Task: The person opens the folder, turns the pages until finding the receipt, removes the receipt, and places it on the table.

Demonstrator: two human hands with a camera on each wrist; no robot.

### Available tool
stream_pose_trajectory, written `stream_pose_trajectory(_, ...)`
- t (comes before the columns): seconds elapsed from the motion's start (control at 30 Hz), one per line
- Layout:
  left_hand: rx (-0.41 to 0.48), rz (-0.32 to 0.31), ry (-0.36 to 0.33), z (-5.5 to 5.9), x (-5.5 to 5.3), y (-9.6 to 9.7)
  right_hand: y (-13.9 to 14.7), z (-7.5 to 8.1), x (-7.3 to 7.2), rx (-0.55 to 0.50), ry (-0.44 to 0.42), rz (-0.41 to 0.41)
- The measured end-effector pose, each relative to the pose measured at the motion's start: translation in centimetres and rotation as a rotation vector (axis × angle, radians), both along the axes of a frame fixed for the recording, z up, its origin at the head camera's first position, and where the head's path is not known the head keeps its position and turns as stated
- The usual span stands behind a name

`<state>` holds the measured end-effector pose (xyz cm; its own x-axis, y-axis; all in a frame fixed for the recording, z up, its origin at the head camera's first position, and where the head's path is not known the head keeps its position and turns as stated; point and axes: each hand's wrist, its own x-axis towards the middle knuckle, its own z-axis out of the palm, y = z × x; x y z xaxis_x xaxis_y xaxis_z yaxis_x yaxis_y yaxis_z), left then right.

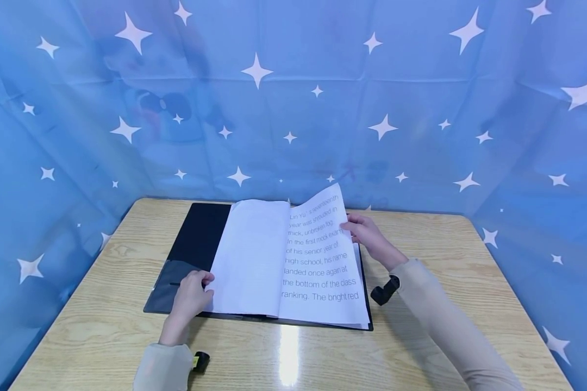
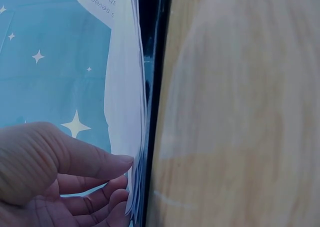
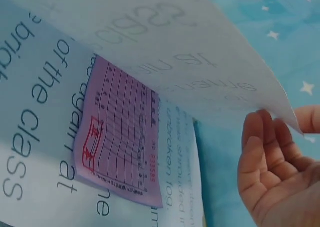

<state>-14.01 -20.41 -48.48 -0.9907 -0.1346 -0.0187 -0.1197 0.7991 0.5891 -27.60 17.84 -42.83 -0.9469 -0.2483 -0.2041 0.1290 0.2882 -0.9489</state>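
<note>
A black folder lies spread on the table with large white pages in it. My left hand holds the outer edge of the blank left page, thumb on top and fingers curled at the edge in the left wrist view. Between thumb and fingers, my right hand pinches the outer edge of the printed right sheet, whose far corner is lifted. Under that raised sheet, the right wrist view shows a pink printed slip with a red stamp, lying on another printed page.
The wooden table extends around the folder on every side. A blue curtain with white stars hangs behind and beside the table. Small black devices sit at both wrists.
</note>
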Motion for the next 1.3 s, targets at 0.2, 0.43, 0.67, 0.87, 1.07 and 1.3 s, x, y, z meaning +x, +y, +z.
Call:
stream_pose_trajectory(0.2, -0.006, 0.003, -0.002, 0.0, 0.0, 0.0, -0.3, 0.3, 0.4, -0.007, 0.0, 0.025)
stream_pose_trajectory(0.43, -0.009, 0.001, -0.002, 0.0, 0.0, 0.0, -0.7, 0.9, 1.1, -0.007, -0.014, 0.02)
stream_pose_trajectory(0.67, -0.005, 0.002, -0.006, 0.0, 0.0, 0.0, -1.6, 1.7, 1.4, -0.051, -0.052, 0.013)
stream_pose_trajectory(0.87, 0.002, -0.002, -0.003, 0.1, 0.1, 0.0, -2.9, 2.6, 1.4, -0.099, -0.05, 0.036)
stream_pose_trajectory(1.07, -0.006, -0.007, 0.002, 0.1, 0.1, 0.0, -4.2, 3.0, 1.2, -0.168, -0.061, 0.012)
stream_pose_trajectory(1.3, -0.013, -0.007, -0.002, 0.2, 0.1, 0.0, -5.8, 3.2, 0.9, -0.246, -0.034, 0.004)
